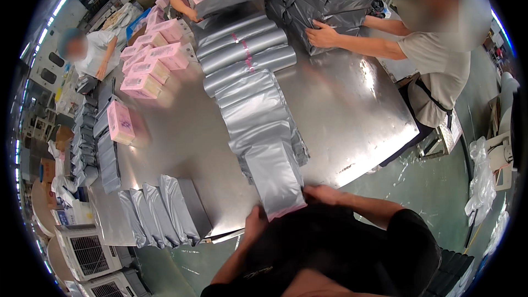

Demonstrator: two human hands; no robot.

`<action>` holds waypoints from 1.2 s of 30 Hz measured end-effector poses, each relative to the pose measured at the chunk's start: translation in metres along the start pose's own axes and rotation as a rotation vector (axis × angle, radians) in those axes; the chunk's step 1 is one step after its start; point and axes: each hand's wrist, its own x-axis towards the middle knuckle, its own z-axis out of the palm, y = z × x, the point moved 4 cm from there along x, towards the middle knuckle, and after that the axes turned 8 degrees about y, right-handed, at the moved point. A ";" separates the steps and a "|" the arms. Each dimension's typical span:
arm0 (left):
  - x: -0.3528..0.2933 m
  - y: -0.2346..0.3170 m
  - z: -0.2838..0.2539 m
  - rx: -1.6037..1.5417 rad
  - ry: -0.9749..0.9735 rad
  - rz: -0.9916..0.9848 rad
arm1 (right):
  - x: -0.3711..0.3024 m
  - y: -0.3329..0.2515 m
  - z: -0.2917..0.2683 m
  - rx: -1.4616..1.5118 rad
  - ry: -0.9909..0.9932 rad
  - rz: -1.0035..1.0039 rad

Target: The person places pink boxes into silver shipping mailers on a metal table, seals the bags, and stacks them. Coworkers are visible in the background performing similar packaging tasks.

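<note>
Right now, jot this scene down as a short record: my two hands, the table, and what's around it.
Left hand: by the left side of the nearest gray plastic bag; grip unclear
Right hand: by that bag's near right corner; grip unclear
Bag's near end: pink strip showing
Metal table, middle: row of overlapping gray bags
Table, left: pink boxes; gray packages near edge
Far side, right: co-worker's hand at stacked dark gray packages

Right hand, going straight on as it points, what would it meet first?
Likely the nearest silver bag, at its right edge; whether the right hand touches it now is unclear.
</note>
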 end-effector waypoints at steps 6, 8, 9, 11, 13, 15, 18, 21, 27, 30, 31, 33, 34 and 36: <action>0.074 0.022 0.005 -0.551 0.238 -0.166 | 0.049 -0.016 -0.021 -0.521 0.187 -0.621; 0.058 0.022 0.021 -0.673 0.308 -0.157 | 0.034 -0.017 -0.011 -0.666 0.130 -0.816; 0.056 0.021 0.026 -0.659 0.324 -0.168 | 0.014 -0.015 0.004 -0.742 0.042 -1.035; 0.045 -0.001 0.035 -0.505 0.331 -0.187 | -0.006 -0.029 0.038 -0.800 0.006 -1.194; 0.051 -0.008 0.035 -0.350 0.311 -0.129 | 0.046 -0.060 0.069 -0.923 0.105 -1.050; 0.048 0.003 0.029 -0.286 0.280 -0.140 | 0.088 -0.059 0.077 -1.066 0.137 -0.899; 0.041 -0.006 0.028 -0.686 0.278 -0.281 | 0.093 -0.061 0.090 -1.019 0.184 -0.925; 0.031 -0.011 0.028 -0.893 0.251 -0.328 | 0.064 -0.055 0.098 -0.755 0.221 -1.139; 0.025 -0.018 0.029 -0.822 0.155 -0.368 | 0.045 -0.028 0.102 -0.726 0.169 -1.286; 0.016 -0.028 0.009 -0.792 0.186 -0.396 | 0.008 0.045 0.011 -1.055 -0.094 -0.972; 0.015 -0.041 0.002 -0.747 0.253 -0.249 | -0.009 0.093 -0.040 -1.330 -0.208 -0.618; 0.020 -0.009 -0.030 -0.224 0.447 0.106 | -0.038 0.127 -0.114 -1.599 -0.519 -0.209; 0.020 0.034 -0.055 0.037 0.532 0.335 | -0.044 0.126 -0.137 -1.606 -0.664 -0.169; 0.029 0.078 -0.073 0.369 0.391 0.769 | -0.034 0.065 -0.130 -1.532 -0.524 -0.459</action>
